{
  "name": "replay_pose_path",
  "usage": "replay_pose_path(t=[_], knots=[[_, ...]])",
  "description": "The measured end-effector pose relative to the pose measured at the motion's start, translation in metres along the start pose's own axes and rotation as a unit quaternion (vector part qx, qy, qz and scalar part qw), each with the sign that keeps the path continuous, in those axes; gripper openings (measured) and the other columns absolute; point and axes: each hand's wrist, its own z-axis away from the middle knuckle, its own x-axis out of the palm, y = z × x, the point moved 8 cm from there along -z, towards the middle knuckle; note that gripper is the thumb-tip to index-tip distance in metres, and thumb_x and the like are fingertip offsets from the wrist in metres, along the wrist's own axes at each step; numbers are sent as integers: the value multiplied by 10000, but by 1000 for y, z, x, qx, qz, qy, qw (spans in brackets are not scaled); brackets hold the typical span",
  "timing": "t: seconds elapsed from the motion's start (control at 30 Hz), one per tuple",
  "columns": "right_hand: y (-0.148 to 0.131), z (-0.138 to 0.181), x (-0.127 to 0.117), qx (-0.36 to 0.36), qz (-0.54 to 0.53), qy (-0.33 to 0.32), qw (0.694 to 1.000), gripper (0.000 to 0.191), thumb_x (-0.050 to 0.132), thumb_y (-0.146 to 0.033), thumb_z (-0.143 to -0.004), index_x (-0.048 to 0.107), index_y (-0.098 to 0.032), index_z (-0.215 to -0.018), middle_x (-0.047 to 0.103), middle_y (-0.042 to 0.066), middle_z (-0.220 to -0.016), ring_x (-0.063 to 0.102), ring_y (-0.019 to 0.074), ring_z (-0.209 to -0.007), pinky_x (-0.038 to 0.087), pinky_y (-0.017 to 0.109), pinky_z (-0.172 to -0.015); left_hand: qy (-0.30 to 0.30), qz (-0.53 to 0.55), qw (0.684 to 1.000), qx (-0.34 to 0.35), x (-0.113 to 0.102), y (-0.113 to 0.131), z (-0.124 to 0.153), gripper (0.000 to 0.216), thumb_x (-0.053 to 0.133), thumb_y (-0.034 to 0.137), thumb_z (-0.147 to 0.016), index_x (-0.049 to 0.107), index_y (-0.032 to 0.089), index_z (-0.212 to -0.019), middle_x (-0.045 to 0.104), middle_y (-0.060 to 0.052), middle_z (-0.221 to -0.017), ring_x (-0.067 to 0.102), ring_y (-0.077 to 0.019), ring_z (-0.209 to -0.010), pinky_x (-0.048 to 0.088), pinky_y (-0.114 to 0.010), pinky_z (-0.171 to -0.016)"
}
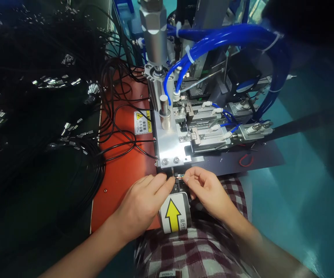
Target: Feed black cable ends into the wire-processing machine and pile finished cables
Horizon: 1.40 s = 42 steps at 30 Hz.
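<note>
My left hand (146, 200) and my right hand (207, 191) meet just below the front edge of a silver machine plate (169, 144). Both pinch a thin black cable end (178, 178) with small coloured wires showing at its tip, held close to the plate's lower edge. Left fingers are pressed together on the cable from the left, right thumb and forefinger from the right. Under the hands sits a white label with a yellow arrow (172, 216) pointing at the machine.
An orange base panel (120, 173) carries black cables (117, 116) and a yellow warning sticker (142, 121). Bundles of black cables with metal plugs (74, 131) lie left. Blue air hoses (227, 38) and a steel cylinder (154, 34) rise behind. Teal floor (300, 185) at right.
</note>
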Motion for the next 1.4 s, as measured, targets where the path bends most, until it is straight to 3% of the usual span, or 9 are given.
replay_pose_path(t=[0.27, 0.43, 0.6, 0.83, 1.13, 1.4], knots=[[-3, 0, 5, 5, -89, 11, 996, 359, 629, -530, -753, 538, -186, -699, 479, -64, -503, 441, 100, -450, 352, 240, -479, -51, -63, 994, -68, -8, 4, -3, 320, 349, 93, -916, 608, 134, -1100, 549, -71, -791, 481, -200, -696, 414, -309, -570], [0, -3, 6, 1, -104, 30, 994, 328, 661, -487, -745, 548, -180, -735, 515, -59, -543, 475, 101, -470, 370, 238, -496, -118, -19, 984, -129, 7, 5, 5, 439, 390, 46, -851, 490, 142, -1267, 562, -93, -954, 508, -214, -808, 483, -321, -637], [3, -6, 9, 2, -110, 3, 994, 310, 634, -465, -779, 526, -181, -717, 515, -56, -554, 451, 95, -466, 355, 237, -492, -54, 37, 991, -119, 4, 5, 0, 327, 386, 79, -874, 558, 102, -1150, 593, -109, -972, 535, -216, -806, 519, -333, -672], [-3, -1, 3, -61, -12, 37, 997, 237, 543, -411, -880, 514, -199, -779, 522, -53, -556, 511, 128, -531, 389, 253, -545, -16, 100, 989, -106, 3, -3, 0, 324, 440, 67, -868, 573, 106, -1160, 592, -104, -972, 532, -207, -818, 503, -315, -693], [10, -9, 13, 40, -166, -43, 984, 321, 664, -447, -765, 531, -173, -662, 494, -59, -503, 399, 86, -464, 294, 237, -505, -31, 78, 990, -114, 11, 1, 3, 338, 430, 79, -873, 565, 96, -1182, 580, -116, -972, 526, -224, -795, 494, -338, -660], [7, -8, 15, -15, -166, 21, 986, 382, 664, -532, -732, 504, -190, -675, 488, -64, -507, 405, 93, -466, 305, 239, -490, 9, 83, 990, -115, 4, 0, 0, 311, 431, 56, -859, 599, 91, -1119, 584, -109, -926, 539, -215, -782, 505, -321, -659]])
